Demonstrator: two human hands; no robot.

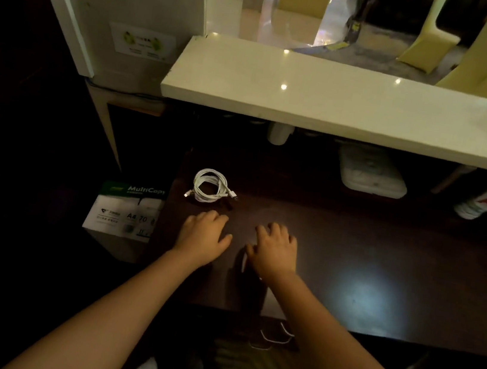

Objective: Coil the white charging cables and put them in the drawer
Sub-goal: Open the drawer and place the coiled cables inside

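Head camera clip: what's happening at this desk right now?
A person rests both hands flat on a dark wooden desk, the left hand and the right hand empty. One white charging cable lies already coiled just beyond the left hand, not touched. More white cable shows below the desk's near edge, apparently in an open drawer, though it is too dark to be sure.

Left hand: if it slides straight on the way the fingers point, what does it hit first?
Probably the coiled white cable, lying on the dark desk just beyond the left hand. Nothing shows between them.
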